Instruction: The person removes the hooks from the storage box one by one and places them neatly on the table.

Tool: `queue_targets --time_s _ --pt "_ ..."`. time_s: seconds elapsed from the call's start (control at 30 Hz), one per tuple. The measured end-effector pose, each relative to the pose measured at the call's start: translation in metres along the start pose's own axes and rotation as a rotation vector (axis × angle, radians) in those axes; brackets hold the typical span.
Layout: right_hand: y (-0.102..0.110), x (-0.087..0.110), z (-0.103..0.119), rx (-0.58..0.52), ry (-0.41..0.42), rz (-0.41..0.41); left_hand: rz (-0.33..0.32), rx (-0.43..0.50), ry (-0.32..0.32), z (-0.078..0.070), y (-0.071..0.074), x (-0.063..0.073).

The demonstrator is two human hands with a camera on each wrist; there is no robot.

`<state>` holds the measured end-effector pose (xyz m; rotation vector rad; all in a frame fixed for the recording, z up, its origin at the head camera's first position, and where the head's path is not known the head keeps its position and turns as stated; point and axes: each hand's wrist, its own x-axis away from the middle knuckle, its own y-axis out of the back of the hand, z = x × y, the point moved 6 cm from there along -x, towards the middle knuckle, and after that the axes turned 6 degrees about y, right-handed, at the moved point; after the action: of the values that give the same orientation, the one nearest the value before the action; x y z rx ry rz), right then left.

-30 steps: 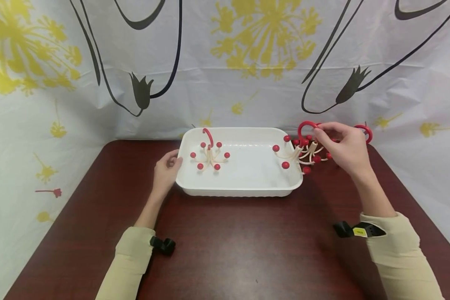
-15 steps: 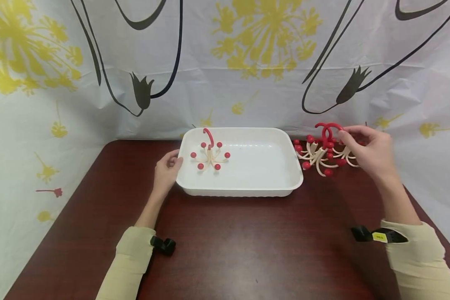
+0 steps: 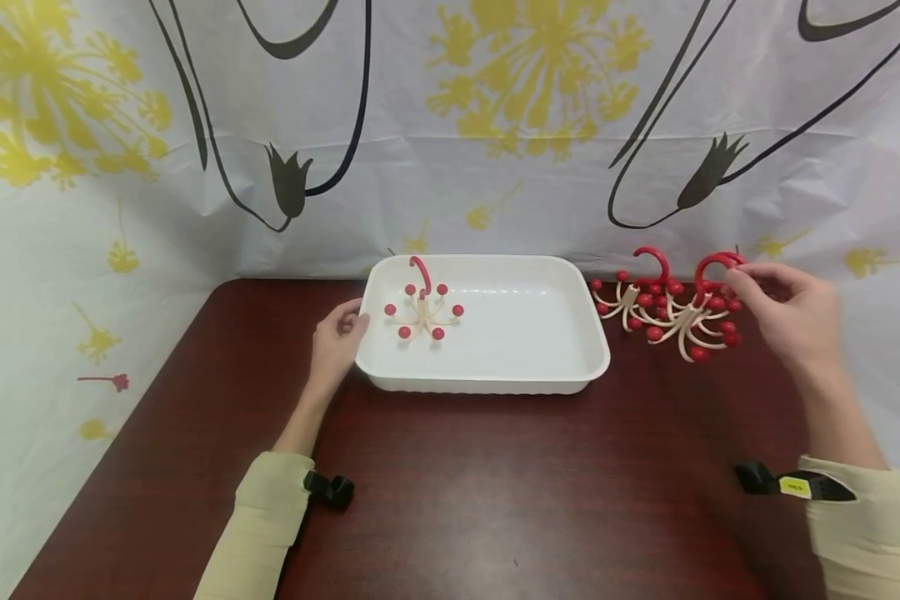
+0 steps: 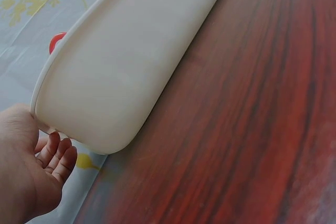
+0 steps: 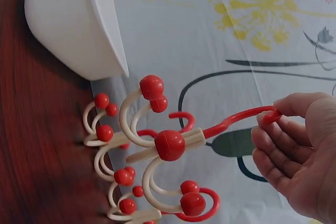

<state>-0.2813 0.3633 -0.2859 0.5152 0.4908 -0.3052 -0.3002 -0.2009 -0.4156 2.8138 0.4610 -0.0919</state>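
Observation:
My left hand (image 3: pixel 336 343) grips the left end of a white tray (image 3: pixel 487 386), thumb at the rim and fingers curled beneath it, as the left wrist view shows. My right hand (image 3: pixel 798 321) pinches the red hooked handle (image 5: pixel 239 115) of a piece with curved cream arms tipped with red balls (image 5: pixel 169 145). It hangs to the right of the tray, hook upward. Two like pieces, one with its cream stem (image 3: pixel 631 295) near the tray's right end, stand behind it and are partly hidden. Another red-and-cream piece (image 3: pixel 422 312) stands inside the tray's left half.
Dark reddish wood makes up the tabletop (image 3: pixel 450 483). Behind it and at both sides hangs a pale cloth (image 3: pixel 390 192) with yellow and dark flower prints. Each sleeve carries a black wrist device (image 3: pixel 330 490).
My right hand has moved rightward and slightly nearer, carrying the ball-tipped piece from over the tray's right end to beyond it on the right. The left hand and tray have stayed put.

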Motion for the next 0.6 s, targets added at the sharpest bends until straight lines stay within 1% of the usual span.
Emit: queue_targets --time_s 0.23,0.47,0.6 --pt "0.014 0.001 -0.012 0.032 -0.016 -0.034 0.004 -0.006 0.008 0.001 0.000 0.000" --pt "0.027 0.003 -0.027 0.104 -0.067 -0.058 0.006 -0.009 0.006 0.001 0.000 -0.001" --pt "0.035 0.005 -0.034 0.109 -0.099 -0.071 0.005 -0.014 0.010 0.001 0.000 0.000"
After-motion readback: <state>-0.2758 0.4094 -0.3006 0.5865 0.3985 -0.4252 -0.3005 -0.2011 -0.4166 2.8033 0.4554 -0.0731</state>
